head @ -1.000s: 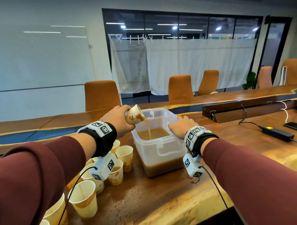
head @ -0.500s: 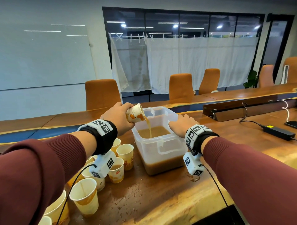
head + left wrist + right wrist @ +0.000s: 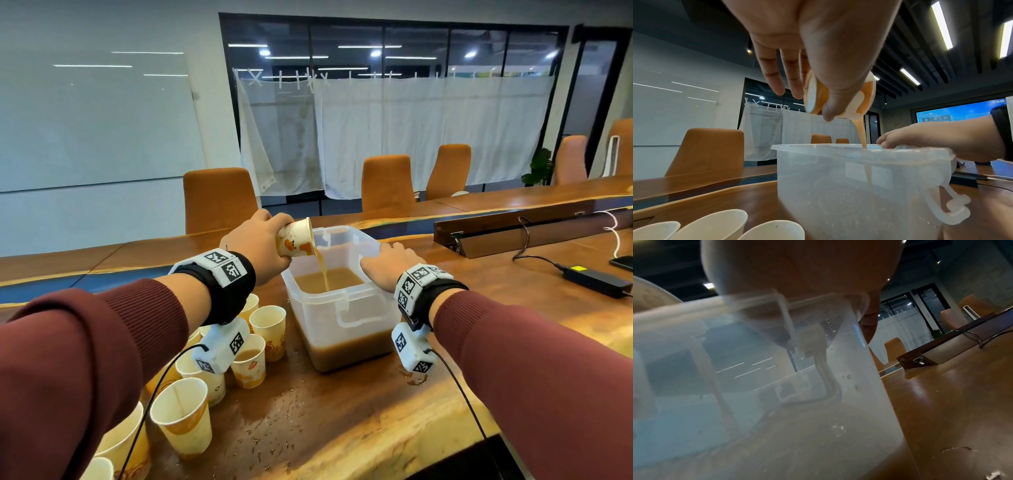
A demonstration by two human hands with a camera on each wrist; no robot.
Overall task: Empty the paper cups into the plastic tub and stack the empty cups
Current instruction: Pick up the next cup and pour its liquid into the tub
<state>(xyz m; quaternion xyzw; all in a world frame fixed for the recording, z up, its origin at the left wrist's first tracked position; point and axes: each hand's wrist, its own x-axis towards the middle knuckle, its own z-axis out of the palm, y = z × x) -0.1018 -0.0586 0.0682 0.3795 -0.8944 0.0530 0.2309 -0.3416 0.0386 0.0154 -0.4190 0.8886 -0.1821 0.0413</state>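
L hand (image 3: pixel 260 246) wraps the paper cup (image 3: pixel 296 238), tipped over the plastic tub (image 3: pixel 342 318)'s left rim, liquid (image 3: pixel 342 279) streaming in. R hand (image 3: pixel 387 267) clasps the right rim. Hold the cup mouth inside the rim and tip fully till drips stop, since the counter (image 3: pixel 342 428) is wet.

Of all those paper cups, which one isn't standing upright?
The cup gripped by the left hand, tipped on its side above the plastic tub with brown liquid streaming out. The other cups stand upright on the table.
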